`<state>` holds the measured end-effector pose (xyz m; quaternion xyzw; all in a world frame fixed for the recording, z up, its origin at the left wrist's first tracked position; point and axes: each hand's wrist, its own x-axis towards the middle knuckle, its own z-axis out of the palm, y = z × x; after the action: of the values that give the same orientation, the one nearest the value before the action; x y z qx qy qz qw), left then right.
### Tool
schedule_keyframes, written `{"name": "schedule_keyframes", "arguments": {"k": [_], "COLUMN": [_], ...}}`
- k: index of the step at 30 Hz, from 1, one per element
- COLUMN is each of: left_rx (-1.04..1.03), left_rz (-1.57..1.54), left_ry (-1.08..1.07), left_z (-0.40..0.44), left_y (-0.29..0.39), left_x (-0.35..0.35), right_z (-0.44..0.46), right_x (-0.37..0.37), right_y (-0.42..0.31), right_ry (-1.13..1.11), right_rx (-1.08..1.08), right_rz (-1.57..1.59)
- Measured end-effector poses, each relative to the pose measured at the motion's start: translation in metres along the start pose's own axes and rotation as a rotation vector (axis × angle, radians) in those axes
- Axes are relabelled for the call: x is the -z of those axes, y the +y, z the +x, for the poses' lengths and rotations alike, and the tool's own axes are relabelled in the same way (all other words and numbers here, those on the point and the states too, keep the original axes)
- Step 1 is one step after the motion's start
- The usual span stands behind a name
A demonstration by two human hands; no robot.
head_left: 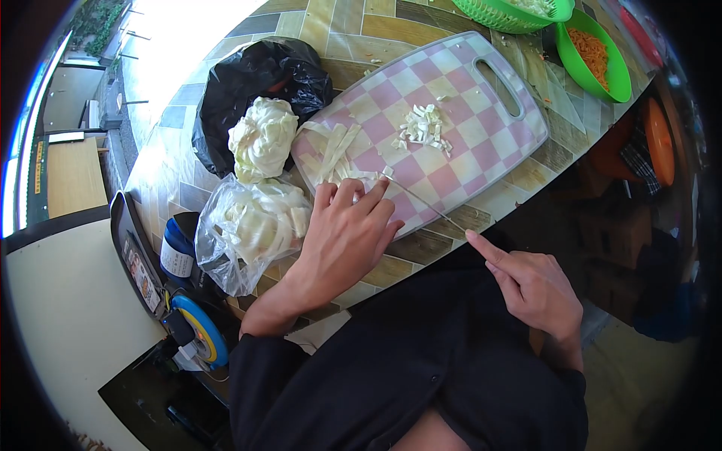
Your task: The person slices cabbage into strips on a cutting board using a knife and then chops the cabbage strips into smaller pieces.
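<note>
My left hand (342, 229) rests at the near left edge of the pink-and-white checked cutting board (481, 143). Its fingers are bent and press down on pale cabbage strips (336, 150), partly hidden beneath them. A knife (429, 204) is in my right hand (534, 289), index finger stretched along it; the handle is covered by the hand. The thin blade slants over the board's near edge, its tip close to my left fingertips and a small cut piece. Farther up the board lies a little heap of diced cabbage (423, 128).
Left of the board are a pale cabbage head (263, 139), a black plastic bag (226, 98) and a clear bag (252, 225) with more cabbage. A green basket (515, 15) and a green bowl of shredded carrot (588, 56) stand at the far right.
</note>
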<state>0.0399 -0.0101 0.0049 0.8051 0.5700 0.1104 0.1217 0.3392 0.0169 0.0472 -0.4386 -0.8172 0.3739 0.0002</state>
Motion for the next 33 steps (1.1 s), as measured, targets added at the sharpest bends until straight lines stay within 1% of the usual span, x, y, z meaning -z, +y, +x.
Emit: {"name": "schedule_keyframes", "arguments": {"k": [5,11,14,16,20,23,26,29,33], "left_rx": [-0.003,-0.005,-0.003,0.0,0.041,0.102,0.189,0.293,0.29], "left_rz": [0.011,0.004,0.001,-0.021,-0.029,-0.015,0.033,0.016,0.049], "left_ry": [-0.024,-0.043,-0.046,-0.037,0.076,0.209,0.242,0.216,0.28], "left_z": [-0.002,-0.002,-0.002,-0.002,0.002,0.006,0.007,0.012,0.016], "left_y": [0.0,-0.002,-0.001,-0.001,-0.005,-0.017,-0.036,-0.042,-0.052], "left_x": [0.002,0.002,0.003,0.006,0.014,0.018,0.012,0.011,-0.007], "right_z": [0.008,-0.003,0.006,0.004,0.001,0.0,-0.005,-0.005,-0.003], "right_x": [-0.009,-0.002,-0.007,-0.006,-0.001,0.001,0.006,0.01,0.001], "right_y": [0.002,0.003,-0.001,0.001,0.006,0.004,0.003,0.0,0.005], "right_ry": [-0.013,-0.001,-0.023,0.003,0.084,0.119,0.02,-0.116,0.047], "right_rx": [-0.018,0.004,-0.011,-0.022,-0.096,-0.066,0.011,-0.011,-0.042], "right_rz": [0.013,0.038,0.009,-0.005,-0.005,0.045,0.07,0.05,0.003]}}
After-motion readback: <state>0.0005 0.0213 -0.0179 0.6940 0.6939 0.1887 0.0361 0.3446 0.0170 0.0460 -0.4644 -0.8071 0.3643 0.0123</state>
